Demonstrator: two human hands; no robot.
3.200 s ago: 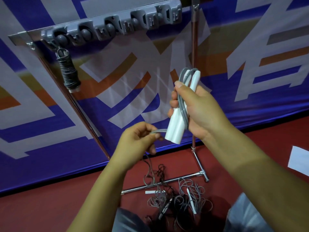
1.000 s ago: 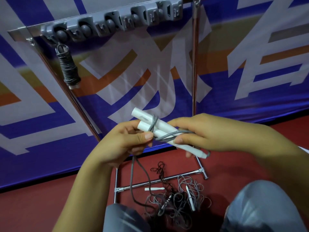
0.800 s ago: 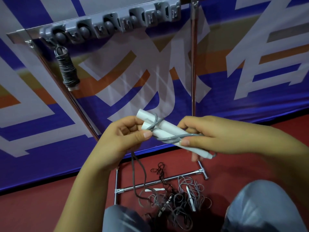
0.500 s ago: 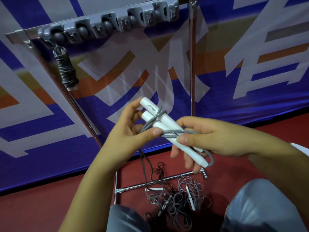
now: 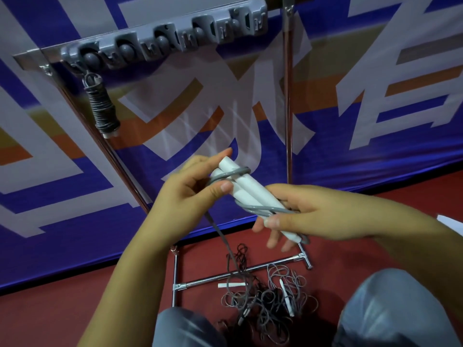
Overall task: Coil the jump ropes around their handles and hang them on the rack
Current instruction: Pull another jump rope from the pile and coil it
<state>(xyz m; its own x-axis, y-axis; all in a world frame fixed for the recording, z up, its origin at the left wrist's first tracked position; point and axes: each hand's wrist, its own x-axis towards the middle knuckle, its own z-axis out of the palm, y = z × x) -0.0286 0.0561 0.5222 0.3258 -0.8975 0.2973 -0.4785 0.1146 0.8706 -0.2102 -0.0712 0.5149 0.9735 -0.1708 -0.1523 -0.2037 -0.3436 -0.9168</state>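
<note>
Two white jump rope handles lie side by side, tilted from upper left to lower right. My right hand grips their lower half. My left hand pinches the grey rope where one turn crosses the handles' upper end. The loose rope hangs from my left hand to the floor. A grey hook rack is mounted on a bar above, and one coiled dark rope hangs from its left end.
A tangle of grey and dark ropes with white handles lies on the red floor by the stand's chrome base bar. Chrome uprights rise in front of a blue banner. My knees are at the bottom edge.
The handles went from upright in my right hand to lying tilted between both hands. My left hand has drawn a turn of rope up around their upper end.
</note>
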